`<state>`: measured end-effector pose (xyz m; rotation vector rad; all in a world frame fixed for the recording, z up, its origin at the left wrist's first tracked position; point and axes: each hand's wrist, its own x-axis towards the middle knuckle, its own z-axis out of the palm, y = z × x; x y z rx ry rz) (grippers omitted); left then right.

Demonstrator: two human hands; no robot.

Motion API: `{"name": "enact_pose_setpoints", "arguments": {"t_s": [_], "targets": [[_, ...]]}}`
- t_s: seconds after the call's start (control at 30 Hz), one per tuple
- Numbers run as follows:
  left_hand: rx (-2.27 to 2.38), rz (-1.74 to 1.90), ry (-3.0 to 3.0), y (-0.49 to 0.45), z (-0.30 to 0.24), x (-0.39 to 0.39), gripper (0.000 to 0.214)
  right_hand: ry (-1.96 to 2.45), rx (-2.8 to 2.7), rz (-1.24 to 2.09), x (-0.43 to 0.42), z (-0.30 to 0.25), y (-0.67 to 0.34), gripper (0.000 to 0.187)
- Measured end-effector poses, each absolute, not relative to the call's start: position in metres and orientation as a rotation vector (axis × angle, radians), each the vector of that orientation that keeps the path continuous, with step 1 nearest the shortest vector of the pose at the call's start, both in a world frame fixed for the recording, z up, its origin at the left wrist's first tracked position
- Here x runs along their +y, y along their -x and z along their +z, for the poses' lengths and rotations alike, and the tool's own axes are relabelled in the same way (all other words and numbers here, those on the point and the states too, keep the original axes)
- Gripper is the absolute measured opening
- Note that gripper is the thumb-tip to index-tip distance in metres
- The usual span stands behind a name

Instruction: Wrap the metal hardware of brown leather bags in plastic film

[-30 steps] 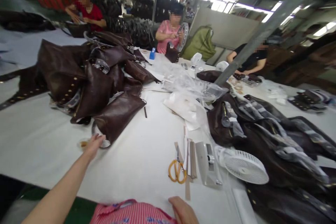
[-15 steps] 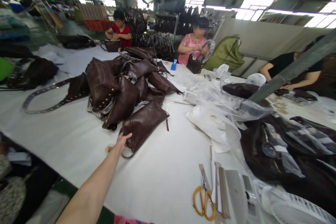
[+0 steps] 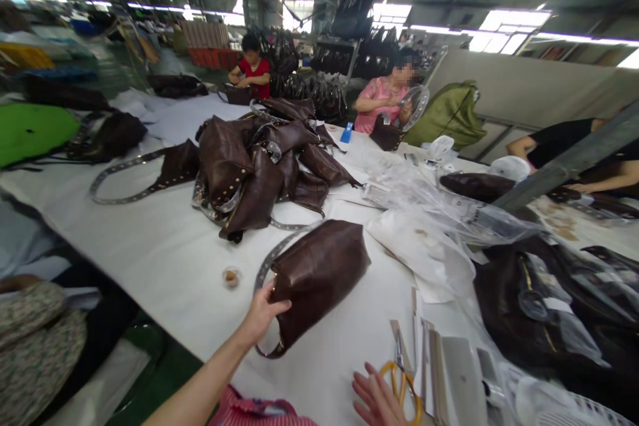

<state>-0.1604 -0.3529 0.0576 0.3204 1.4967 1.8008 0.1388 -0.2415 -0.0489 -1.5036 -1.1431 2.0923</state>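
Note:
My left hand [image 3: 263, 314] grips a dark brown leather handbag [image 3: 322, 273] by its near end, thumb on top, beside the studded strap. The bag lies tilted over the white table [image 3: 200, 319], and the strap [image 3: 267, 266], wrapped in clear plastic, loops out to its left. Fingers spread, my right hand [image 3: 375, 398] is empty at the bottom edge. Close by its fingers lie yellow-handled scissors [image 3: 402, 383], partly covered by the hand. Behind the held bag is a heap of similar brown bags [image 3: 259, 160].
A small round dish [image 3: 231, 277] sits left of the held bag. Card strips [image 3: 430, 366] lie right of the scissors. Clear plastic wrap [image 3: 429, 239] and more dark bags [image 3: 529, 299] cover the right side. A metal post [image 3: 574, 140] slants across. Co-workers sit around the table.
My left hand has drawn the handbag away from the heap, nearer to me and to the right. My right hand has come into view by the scissors.

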Motion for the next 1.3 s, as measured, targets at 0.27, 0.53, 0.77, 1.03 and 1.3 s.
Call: {"name": "enact_pose_setpoints", "arguments": {"t_s": [0.27, 0.53, 0.77, 1.03, 1.3], "targets": [[1.124, 1.721, -0.291, 0.086, 0.05, -0.352, 0.057, 1.248, -0.726, 2.11, -0.191, -0.006, -0.084, 0.072], [1.229, 1.492, -0.412, 0.095, 0.068, -0.363, 0.056, 1.156, -1.224, 1.825, -0.136, 0.089, -0.042, 0.066], [1.453, 1.292, 0.045, 0.153, 0.021, -0.398, 0.068, 1.046, -2.528, 0.949, -0.152, 0.147, -0.031, 0.068], [1.57, 1.512, -0.003, 0.208, 0.027, -0.393, 0.067, 0.71, -3.091, 0.432, -0.25, 0.045, 0.001, 0.063], [1.135, 1.268, -0.053, 0.271, 0.033, -0.376, 0.065, 0.558, -3.056, 0.772, -0.24, 0.043, -0.026, 0.084]]}}
